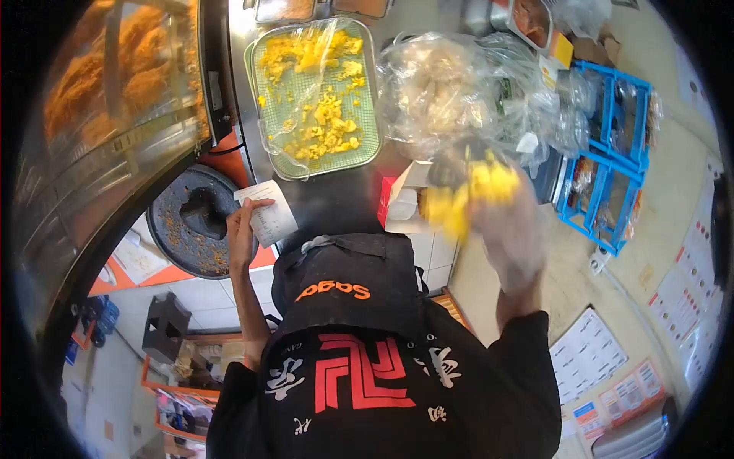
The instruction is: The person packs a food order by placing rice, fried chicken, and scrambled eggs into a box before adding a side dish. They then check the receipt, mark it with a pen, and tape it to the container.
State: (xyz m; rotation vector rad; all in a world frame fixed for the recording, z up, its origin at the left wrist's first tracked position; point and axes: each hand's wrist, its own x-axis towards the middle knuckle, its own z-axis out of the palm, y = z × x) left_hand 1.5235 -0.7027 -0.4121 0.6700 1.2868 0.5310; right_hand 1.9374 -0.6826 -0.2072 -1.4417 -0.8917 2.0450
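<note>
My left hand (243, 222) pinches a printed paper receipt (277, 222) beside the steel counter. On the right, my right hand (516, 241) looks to be in a clear plastic glove and is smeared by motion. Bright yellow food that looks like scrambled egg (493, 181) is at its fingers, beside and partly over a small red and white takeaway box (405, 200). A dark shape behind the egg is too blurred to name. More yellow egg lies in a green-lined tray (375, 141), with clear film partly over it.
Plastic bags of pale food (436, 84) sit right of the tray. Blue wire racks (612, 153) stand farther right. A round black pan (172, 237) with orange crumbs is at the left, below a glass case (122, 76) of orange shredded food.
</note>
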